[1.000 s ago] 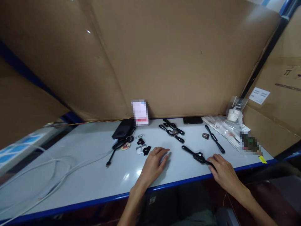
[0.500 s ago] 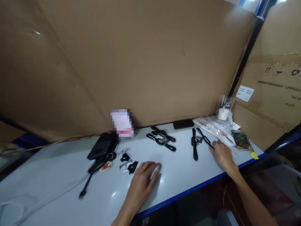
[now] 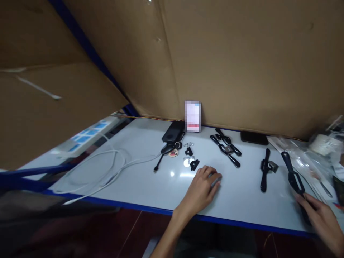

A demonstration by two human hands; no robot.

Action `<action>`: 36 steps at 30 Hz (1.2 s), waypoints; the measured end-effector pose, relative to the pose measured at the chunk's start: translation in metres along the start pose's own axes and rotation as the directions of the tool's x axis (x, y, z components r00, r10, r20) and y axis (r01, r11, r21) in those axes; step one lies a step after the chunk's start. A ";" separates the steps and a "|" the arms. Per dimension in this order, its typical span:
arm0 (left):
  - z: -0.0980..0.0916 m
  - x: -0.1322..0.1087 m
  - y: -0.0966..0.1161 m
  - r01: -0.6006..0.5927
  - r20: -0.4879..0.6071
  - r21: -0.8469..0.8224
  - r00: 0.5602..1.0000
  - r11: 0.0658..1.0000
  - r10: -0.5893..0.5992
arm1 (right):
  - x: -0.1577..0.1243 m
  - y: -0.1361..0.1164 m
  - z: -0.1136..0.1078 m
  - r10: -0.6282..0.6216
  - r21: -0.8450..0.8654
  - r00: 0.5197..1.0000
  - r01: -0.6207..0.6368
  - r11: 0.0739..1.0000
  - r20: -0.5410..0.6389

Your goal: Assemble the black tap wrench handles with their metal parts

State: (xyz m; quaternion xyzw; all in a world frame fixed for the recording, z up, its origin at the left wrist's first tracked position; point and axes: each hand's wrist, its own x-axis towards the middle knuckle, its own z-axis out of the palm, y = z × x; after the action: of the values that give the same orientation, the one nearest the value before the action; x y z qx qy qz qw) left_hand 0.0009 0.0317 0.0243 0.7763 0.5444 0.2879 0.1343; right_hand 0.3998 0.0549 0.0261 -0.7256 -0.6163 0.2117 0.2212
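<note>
At the right, my right hand (image 3: 321,218) is closed around the lower end of a black spokeshave body (image 3: 291,173). Its slotted middle and far handle show; part of the near end is hidden by the fingers. My left hand (image 3: 202,188) rests on the table near the front edge, fingers bent, thumb apart, nothing visible in it. Between the hands lies another spokeshave (image 3: 264,172) with a grey blade (image 3: 273,166) beside it. Farther back lie two more spokeshaves, a front one (image 3: 224,150) and a rear one (image 3: 228,140). Small black caps (image 3: 195,165) and metal blades (image 3: 188,161) lie beyond my left hand.
A black power bank (image 3: 173,132), keys with a fob (image 3: 168,148) and a white cable (image 3: 115,172) are on the left. A blurred upright screen (image 3: 192,116) leans on the cardboard wall (image 3: 242,71). A dark phone (image 3: 254,137) and plastic bags (image 3: 301,157) lie at the back right.
The view has swung left. My right hand has taken hold of the spokeshave body and drawn it toward the table's front edge. My left hand stays resting on the table.
</note>
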 end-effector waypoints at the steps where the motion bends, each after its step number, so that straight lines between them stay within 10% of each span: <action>1: 0.000 0.000 0.001 0.000 0.004 0.002 1.000 1.000 0.000 | -0.007 -0.006 0.002 -0.013 0.070 0.995 0.006 0.998 0.104; 5: -0.002 0.000 0.001 0.007 0.011 -0.013 1.000 1.000 -0.006 | -0.028 -0.045 0.021 -0.159 0.177 0.926 0.103 0.979 0.342; 13: 0.002 -0.005 0.004 0.065 -0.034 -0.037 0.997 0.997 -0.067 | -0.045 -0.139 0.073 -0.309 0.065 0.834 0.315 0.947 0.457; 17: 0.007 -0.017 0.002 0.134 -0.129 0.060 0.984 0.989 -0.125 | -0.043 -0.182 0.079 -0.435 0.061 0.701 0.491 0.869 0.565; 27: 0.006 -0.042 -0.018 0.261 -0.252 0.210 0.946 0.942 -0.206 | 0.026 -0.192 0.071 -0.497 -0.177 0.795 0.576 0.798 0.346; 31: 0.007 -0.044 -0.018 0.216 -0.265 0.189 0.950 0.958 -0.162 | 0.036 -0.225 0.092 -0.627 -0.144 0.672 0.719 0.680 0.395; 36: 0.006 -0.046 -0.016 0.185 -0.281 0.149 0.950 0.971 -0.138 | 0.038 -0.283 0.134 -0.772 -0.022 0.403 0.892 0.452 0.492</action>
State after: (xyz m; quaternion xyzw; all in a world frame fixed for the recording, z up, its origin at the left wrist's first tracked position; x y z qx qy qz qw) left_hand -0.0187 -0.0036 -0.0031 0.6916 0.6423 0.3300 0.0142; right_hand 0.1014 0.1404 0.0808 -0.2751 -0.9511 0.1287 0.0559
